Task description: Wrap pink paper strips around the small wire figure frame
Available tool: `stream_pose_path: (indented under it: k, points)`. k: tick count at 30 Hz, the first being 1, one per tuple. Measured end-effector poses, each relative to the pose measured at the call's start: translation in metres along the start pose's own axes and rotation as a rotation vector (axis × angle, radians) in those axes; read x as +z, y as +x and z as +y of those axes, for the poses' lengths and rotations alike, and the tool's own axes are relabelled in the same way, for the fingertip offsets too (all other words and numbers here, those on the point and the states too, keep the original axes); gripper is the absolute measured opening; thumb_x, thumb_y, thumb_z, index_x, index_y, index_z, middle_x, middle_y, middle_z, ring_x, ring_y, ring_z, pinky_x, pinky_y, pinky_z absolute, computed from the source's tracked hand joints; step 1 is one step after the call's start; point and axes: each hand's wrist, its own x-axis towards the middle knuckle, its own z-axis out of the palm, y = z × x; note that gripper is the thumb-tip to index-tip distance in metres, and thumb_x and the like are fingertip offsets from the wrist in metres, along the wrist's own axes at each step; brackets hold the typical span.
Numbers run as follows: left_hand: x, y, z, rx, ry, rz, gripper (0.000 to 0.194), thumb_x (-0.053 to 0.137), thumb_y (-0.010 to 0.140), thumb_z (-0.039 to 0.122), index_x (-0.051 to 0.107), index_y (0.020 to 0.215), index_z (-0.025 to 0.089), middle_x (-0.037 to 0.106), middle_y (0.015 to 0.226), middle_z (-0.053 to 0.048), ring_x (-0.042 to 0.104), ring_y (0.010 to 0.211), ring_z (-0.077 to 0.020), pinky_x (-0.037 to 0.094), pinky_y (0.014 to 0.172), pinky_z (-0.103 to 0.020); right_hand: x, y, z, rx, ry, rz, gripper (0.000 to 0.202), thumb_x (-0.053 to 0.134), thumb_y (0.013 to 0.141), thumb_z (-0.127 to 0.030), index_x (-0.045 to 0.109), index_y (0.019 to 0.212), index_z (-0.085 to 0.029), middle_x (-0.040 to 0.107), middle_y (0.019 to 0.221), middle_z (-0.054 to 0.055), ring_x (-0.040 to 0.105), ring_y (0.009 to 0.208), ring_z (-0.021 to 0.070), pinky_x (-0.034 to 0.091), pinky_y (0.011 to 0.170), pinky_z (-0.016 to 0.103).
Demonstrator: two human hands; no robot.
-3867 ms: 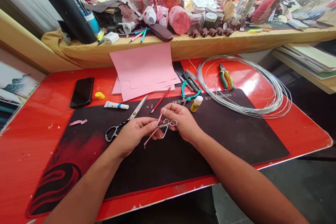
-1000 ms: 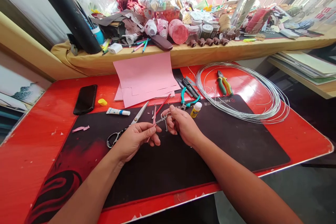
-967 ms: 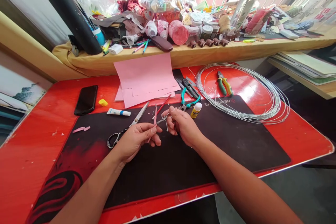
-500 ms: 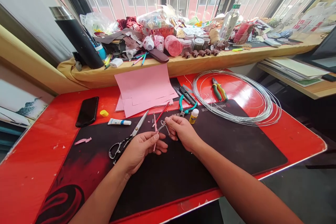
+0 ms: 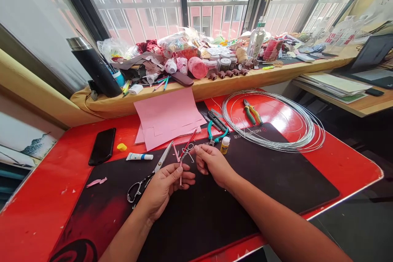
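Observation:
Between the thumb and fingers of my left hand [image 5: 166,180] is a thin pink paper-wrapped strip [image 5: 180,174], held upright over the black desk mat [image 5: 196,221]. A thin wire [image 5: 186,153] with a tight coil and loose loops juts from it to the upper right. My right hand [image 5: 211,161] is closed, its thumb and forefinger pinched beside the loops. Whether a wire end lies in that pinch is too small to make out. Scissors [image 5: 159,163] with black-and-white handles lie left of the strip. Behind the wire, a red pencil-like stick [image 5: 193,136] partly shows.
Pink paper sheets [image 5: 168,116] lie behind my hands, near teal-handled pliers [image 5: 219,133] and a small yellow bottle [image 5: 225,145]. A large wire coil [image 5: 307,139] surrounds green-and-yellow pliers [image 5: 253,112]. Left are a glue tube [image 5: 139,156], a yellow cap [image 5: 122,147] and a phone [image 5: 102,146].
My right fingertips have shifted slightly off the wire loops, which now show more fully. My left hand keeps its hold on the pink strip. The camera view has tilted up a little.

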Motion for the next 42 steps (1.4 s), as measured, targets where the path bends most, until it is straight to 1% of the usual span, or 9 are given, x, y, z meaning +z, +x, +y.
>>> stream_pose_path:
  k: [7, 12, 17, 30, 36, 42]
  points:
    - [0.004, -0.004, 0.0, -0.028, -0.024, -0.012, 0.054, 0.095, 0.068, 0.057, 0.078, 0.098, 0.015, 0.083, 0.095, -0.013, 0.079, 0.086, -0.0251, 0.057, 0.077, -0.03, 0.001, 0.0, 0.001, 0.007, -0.009, 0.008, 0.047, 0.076, 0.084, -0.064, 0.065, 0.088, -0.018, 0.046, 0.056, -0.008, 0.04, 0.047, 0.0082, 0.025, 0.045, 0.024]
    - [0.006, -0.004, 0.0, -0.028, -0.016, -0.02, 0.052, 0.093, 0.071, 0.056, 0.078, 0.099, 0.014, 0.083, 0.095, -0.014, 0.079, 0.087, -0.0257, 0.056, 0.076, -0.03, 0.002, -0.001, 0.002, 0.029, -0.025, -0.02, 0.051, 0.076, 0.085, -0.065, 0.054, 0.076, -0.02, 0.048, 0.058, -0.007, 0.042, 0.047, 0.0079, 0.027, 0.045, 0.023]
    - [0.007, -0.004, -0.002, -0.03, 0.025, -0.031, 0.053, 0.092, 0.073, 0.058, 0.078, 0.1, 0.014, 0.083, 0.097, -0.015, 0.079, 0.089, -0.0265, 0.057, 0.078, -0.032, 0.002, -0.001, 0.0, 0.015, -0.034, -0.022, 0.052, 0.077, 0.084, -0.065, 0.052, 0.072, -0.021, 0.046, 0.056, -0.008, 0.042, 0.046, 0.0082, 0.027, 0.046, 0.024]
    - [0.01, -0.004, -0.001, -0.029, 0.092, -0.023, 0.058, 0.091, 0.071, 0.062, 0.079, 0.1, 0.013, 0.083, 0.093, -0.015, 0.078, 0.088, -0.0268, 0.059, 0.08, -0.034, 0.002, -0.002, 0.0, 0.02, -0.027, -0.016, 0.051, 0.077, 0.083, -0.064, 0.052, 0.073, -0.021, 0.047, 0.055, -0.008, 0.041, 0.044, 0.0076, 0.026, 0.045, 0.023]
    - [0.011, -0.004, -0.001, -0.019, 0.126, -0.044, 0.055, 0.089, 0.075, 0.06, 0.08, 0.101, 0.013, 0.083, 0.092, -0.016, 0.078, 0.089, -0.0284, 0.059, 0.08, -0.035, 0.002, -0.001, 0.001, 0.031, -0.036, -0.006, 0.051, 0.078, 0.082, -0.064, 0.052, 0.073, -0.021, 0.046, 0.054, -0.009, 0.041, 0.043, 0.0078, 0.026, 0.045, 0.023]
    - [0.011, -0.003, -0.003, -0.007, 0.139, -0.047, 0.054, 0.087, 0.076, 0.06, 0.08, 0.102, 0.013, 0.082, 0.091, -0.016, 0.078, 0.087, -0.028, 0.059, 0.077, -0.035, 0.002, -0.001, 0.002, 0.034, -0.049, -0.004, 0.051, 0.078, 0.082, -0.065, 0.054, 0.075, -0.021, 0.046, 0.054, -0.009, 0.041, 0.043, 0.008, 0.027, 0.044, 0.023]
